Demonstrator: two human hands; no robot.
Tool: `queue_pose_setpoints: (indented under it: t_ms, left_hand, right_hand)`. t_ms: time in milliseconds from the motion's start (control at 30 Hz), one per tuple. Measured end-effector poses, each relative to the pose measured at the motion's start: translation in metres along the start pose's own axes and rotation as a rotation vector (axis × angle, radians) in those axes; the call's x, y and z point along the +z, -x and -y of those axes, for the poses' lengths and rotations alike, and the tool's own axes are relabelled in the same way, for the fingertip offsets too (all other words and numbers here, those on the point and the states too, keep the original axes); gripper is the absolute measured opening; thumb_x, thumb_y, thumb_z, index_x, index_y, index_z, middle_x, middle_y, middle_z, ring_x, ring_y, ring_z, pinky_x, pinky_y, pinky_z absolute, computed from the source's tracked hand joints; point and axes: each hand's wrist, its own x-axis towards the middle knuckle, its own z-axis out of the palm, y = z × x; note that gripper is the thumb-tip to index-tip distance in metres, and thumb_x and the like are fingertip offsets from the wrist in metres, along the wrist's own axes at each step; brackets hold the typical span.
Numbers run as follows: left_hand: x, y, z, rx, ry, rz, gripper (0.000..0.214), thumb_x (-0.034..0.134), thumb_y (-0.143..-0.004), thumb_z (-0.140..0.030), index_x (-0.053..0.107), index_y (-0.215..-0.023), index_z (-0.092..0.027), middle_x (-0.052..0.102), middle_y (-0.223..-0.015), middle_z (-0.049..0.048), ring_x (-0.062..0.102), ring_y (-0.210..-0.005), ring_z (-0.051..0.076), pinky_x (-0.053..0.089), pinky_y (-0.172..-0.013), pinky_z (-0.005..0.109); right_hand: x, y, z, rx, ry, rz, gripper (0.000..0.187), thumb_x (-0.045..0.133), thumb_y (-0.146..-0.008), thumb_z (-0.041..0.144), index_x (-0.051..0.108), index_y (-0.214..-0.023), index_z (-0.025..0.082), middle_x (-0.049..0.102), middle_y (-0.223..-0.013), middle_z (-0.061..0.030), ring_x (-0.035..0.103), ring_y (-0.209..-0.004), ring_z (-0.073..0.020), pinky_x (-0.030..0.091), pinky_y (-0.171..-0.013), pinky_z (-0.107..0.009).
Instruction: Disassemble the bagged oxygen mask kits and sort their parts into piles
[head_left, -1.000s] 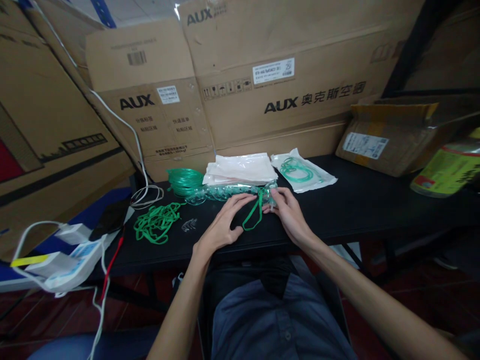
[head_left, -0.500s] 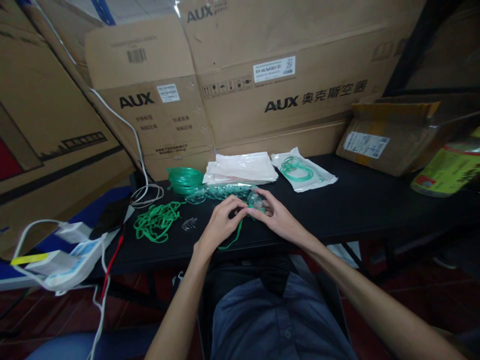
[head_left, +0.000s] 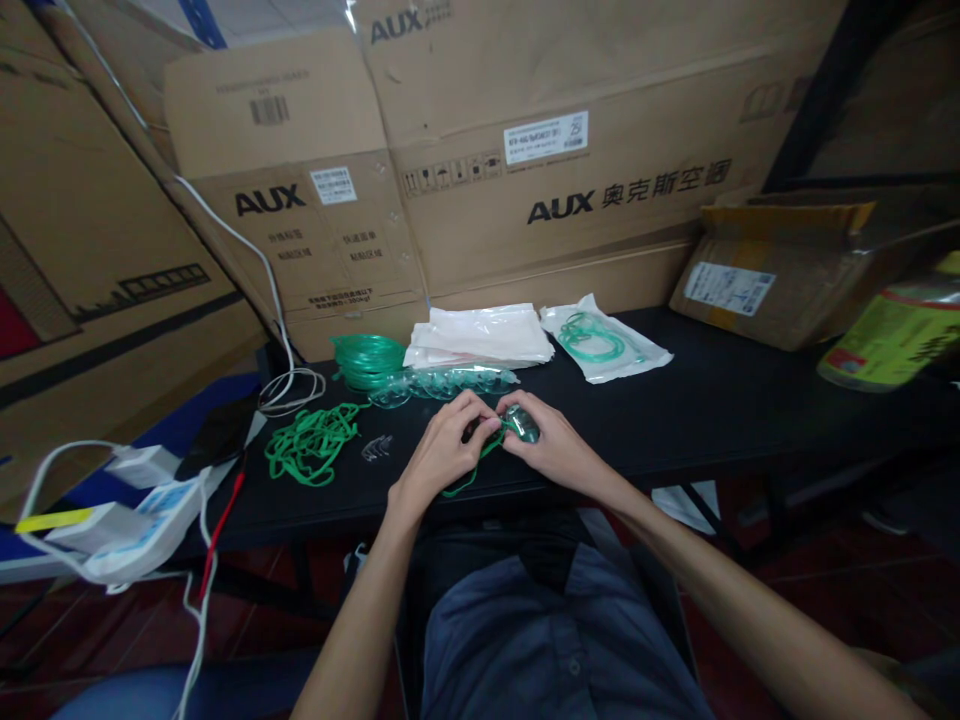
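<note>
My right hand (head_left: 551, 437) is closed around a clear green-tinted oxygen mask (head_left: 523, 423) above the front of the black table. Fingers of my left hand (head_left: 452, 440) pinch a green elastic strap (head_left: 474, 476) at the mask's left edge; its loose end trails down to the table. Just behind my hands lies a row of nested clear masks (head_left: 450, 381). Left of them are a coil of green tubing (head_left: 367, 361), a heap of green straps (head_left: 313, 443) and several small clear metal-looking strips (head_left: 377, 447). My fingertips partly hide where strap and mask meet.
White packets (head_left: 480, 335) are stacked behind the masks, beside a packet with green tubing (head_left: 596, 338). An opened carton (head_left: 739, 275) and a yellow-labelled bottle (head_left: 892, 325) stand at right. A power strip (head_left: 146, 528) with white cables lies at left. Large AUX cartons (head_left: 480, 220) form the back.
The mask in my right hand has turned and moved slightly down, away from the nested row. My left hand stays close to it, with the strap now drawn up nearer the mask's edge.
</note>
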Motion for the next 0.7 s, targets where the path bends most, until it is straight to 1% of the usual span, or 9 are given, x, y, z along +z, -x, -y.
queue_pose_setpoints:
  t_ms: [100,200,333,433,500,567,600,700]
  left_hand:
    - [0.000,0.000,0.001,-0.024,-0.070,-0.035,0.015,0.051,-0.100,-0.022,0.061,-0.089,-0.021,0.060,-0.094,0.0042,0.059,-0.089,0.020,0.047,-0.084,0.032]
    - [0.000,-0.001,0.006,-0.083,-0.145,-0.107,0.014,0.050,-0.097,-0.018,0.058,-0.086,-0.022,0.059,-0.092,0.0036,0.060,-0.088,0.020,0.048,-0.083,0.032]
    - [0.000,0.000,0.017,-0.203,-0.186,-0.267,0.014,0.048,-0.096,-0.016,0.054,-0.085,-0.023,0.056,-0.092,0.0044,0.059,-0.087,0.023,0.047,-0.085,0.036]
    - [-0.003,0.002,0.025,-0.316,-0.201,-0.400,0.015,0.047,-0.096,-0.017,0.051,-0.084,-0.024,0.055,-0.092,0.0060,0.058,-0.089,0.026,0.046,-0.085,0.039]
    - [-0.006,0.004,0.028,-0.379,-0.195,-0.464,0.016,0.043,-0.099,-0.020,0.051,-0.086,-0.024,0.056,-0.091,0.0069,0.059,-0.089,0.027,0.045,-0.085,0.040]
    - [-0.008,0.004,0.027,-0.408,-0.168,-0.468,0.018,0.040,-0.102,-0.025,0.052,-0.089,-0.024,0.059,-0.088,0.0064,0.060,-0.086,0.026,0.045,-0.082,0.038]
    - [-0.009,0.004,0.025,-0.404,-0.146,-0.438,0.019,0.040,-0.103,-0.029,0.054,-0.090,-0.023,0.061,-0.085,0.0052,0.060,-0.082,0.025,0.045,-0.079,0.036]
    - [-0.008,0.000,0.013,-0.334,-0.063,-0.268,0.023,0.047,-0.102,-0.038,0.059,-0.090,-0.023,0.064,-0.075,-0.0004,0.059,-0.067,0.018,0.044,-0.069,0.029]
  right_hand:
    - [-0.002,0.000,0.005,0.035,-0.008,-0.022,0.021,0.060,-0.074,0.015,0.056,-0.092,0.024,0.057,-0.089,0.0018,0.054,-0.080,-0.0185,0.041,-0.078,-0.031]
    - [-0.004,0.000,0.005,0.076,-0.044,-0.056,0.020,0.060,-0.073,0.016,0.053,-0.089,0.025,0.054,-0.085,0.0036,0.049,-0.075,-0.0165,0.039,-0.072,-0.029]
    - [-0.005,-0.001,-0.003,0.125,-0.120,-0.102,0.019,0.061,-0.075,0.020,0.050,-0.090,0.025,0.052,-0.081,0.0046,0.050,-0.071,-0.0158,0.041,-0.068,-0.028]
    - [-0.005,-0.001,-0.009,0.143,-0.168,-0.155,0.018,0.058,-0.078,0.022,0.046,-0.091,0.026,0.053,-0.085,0.0036,0.053,-0.074,-0.0164,0.045,-0.069,-0.028]
    - [-0.004,-0.001,-0.011,0.146,-0.189,-0.181,0.018,0.055,-0.081,0.023,0.042,-0.093,0.027,0.054,-0.088,0.0028,0.055,-0.074,-0.0164,0.046,-0.069,-0.029]
    - [-0.004,-0.001,-0.012,0.141,-0.191,-0.179,0.020,0.056,-0.081,0.023,0.042,-0.094,0.027,0.054,-0.090,0.0023,0.055,-0.075,-0.0165,0.046,-0.070,-0.029]
    - [-0.004,-0.001,-0.011,0.135,-0.183,-0.172,0.022,0.057,-0.080,0.023,0.042,-0.095,0.027,0.054,-0.090,0.0021,0.054,-0.076,-0.0167,0.046,-0.071,-0.029]
    - [-0.003,0.000,-0.007,0.112,-0.140,-0.129,0.027,0.062,-0.076,0.019,0.045,-0.096,0.026,0.051,-0.090,0.0024,0.052,-0.078,-0.0164,0.043,-0.074,-0.029]
